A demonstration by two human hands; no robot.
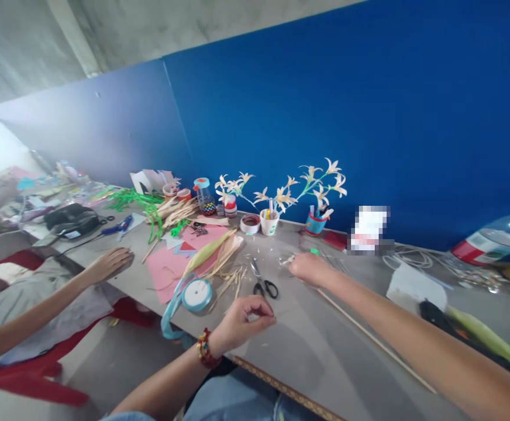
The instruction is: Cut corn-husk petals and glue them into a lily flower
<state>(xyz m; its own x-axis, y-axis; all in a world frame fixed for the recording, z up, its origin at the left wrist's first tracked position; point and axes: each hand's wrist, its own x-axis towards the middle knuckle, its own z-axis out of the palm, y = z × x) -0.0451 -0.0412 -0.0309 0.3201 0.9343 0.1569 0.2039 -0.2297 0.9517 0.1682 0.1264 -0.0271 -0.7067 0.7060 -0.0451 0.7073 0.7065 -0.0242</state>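
Observation:
My left hand [246, 321], a beaded bracelet [206, 348] at its wrist, hovers over the near part of the table with thumb and fingertips pinched together. Whatever they pinch, if anything, is too small to make out. Farther out, my right hand [310, 268] rests low on the table with its fingers bent down beside small pale scraps [285, 259]; its grip is hidden. Scissors [261, 279] with black handles lie between my hands. A thin stick [375, 339] runs beneath my right forearm. Left of my left hand are a light-blue ribbon spool [197, 294] and dry straw-coloured strips [233, 285].
Pale flowers [285, 200] stand in a white cup [269, 223] and a blue-red cup [315, 224] by the blue wall. A tape roll [250, 223] and pink paper [162, 272] lie nearby. A bottle [496, 240] is at right. Another person's hand [112, 263] rests at left.

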